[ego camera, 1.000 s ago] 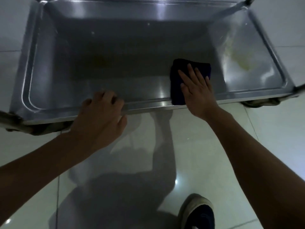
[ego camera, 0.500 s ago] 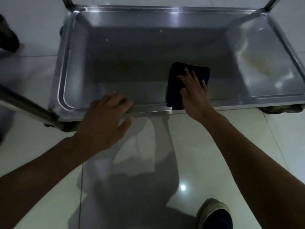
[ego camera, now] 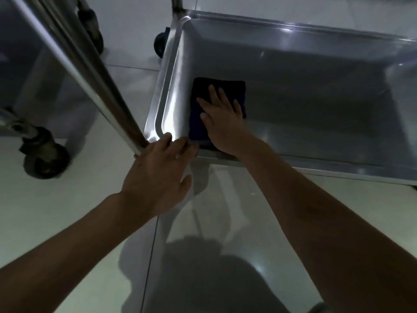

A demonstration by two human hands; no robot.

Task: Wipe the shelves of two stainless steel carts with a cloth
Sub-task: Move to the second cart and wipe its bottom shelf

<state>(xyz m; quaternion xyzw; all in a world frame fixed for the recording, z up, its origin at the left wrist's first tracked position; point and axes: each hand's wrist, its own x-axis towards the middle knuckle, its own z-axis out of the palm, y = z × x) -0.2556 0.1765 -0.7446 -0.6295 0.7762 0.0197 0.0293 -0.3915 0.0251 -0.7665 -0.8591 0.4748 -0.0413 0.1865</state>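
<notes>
Down on the bottom stainless steel shelf [ego camera: 316, 102] of the cart, near its left end, lies the folded dark blue cloth [ego camera: 217, 86]; the right hand [ego camera: 222, 114] presses it flat with fingers straight and slightly spread; the left hand [ego camera: 158, 175] rests on the shelf's near rim [ego camera: 293, 166] at the corner, beside the upright steel post [ego camera: 90, 71], fingers bent over the edge. Judging by this, wiping of this shelf is under way, its left end being covered; whether the right part is done cannot be told. A second steel cart [ego camera: 27, 71] on dark castor wheels [ego camera: 45, 159] stands to the left, seemingly waiting.
</notes>
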